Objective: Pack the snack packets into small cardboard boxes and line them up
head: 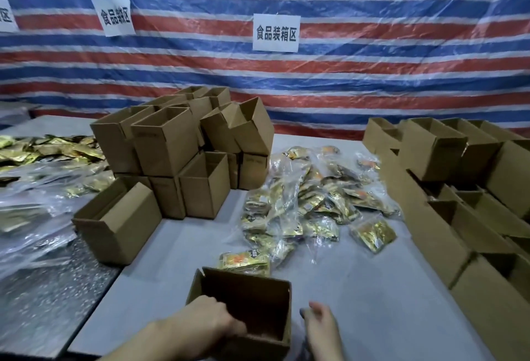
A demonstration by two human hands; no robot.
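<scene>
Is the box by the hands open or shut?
Open. The box has no cover, its brown inside shows, and the left hand reaches in.

left grip (212,320): bare to forearm | right grip (324,329): bare, one nail bluish (blurred)

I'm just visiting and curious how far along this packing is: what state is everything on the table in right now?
Near box: open, upright, no packets visible inside.
Left hand: reaching into it, fingers hidden.
Right hand: beside it, fingers loose.
Packets: unpacked, heaped amid clear plastic.
Box stack: open, piled, some tilted.
Right boxes: open, in rows, contents unseen.
</scene>
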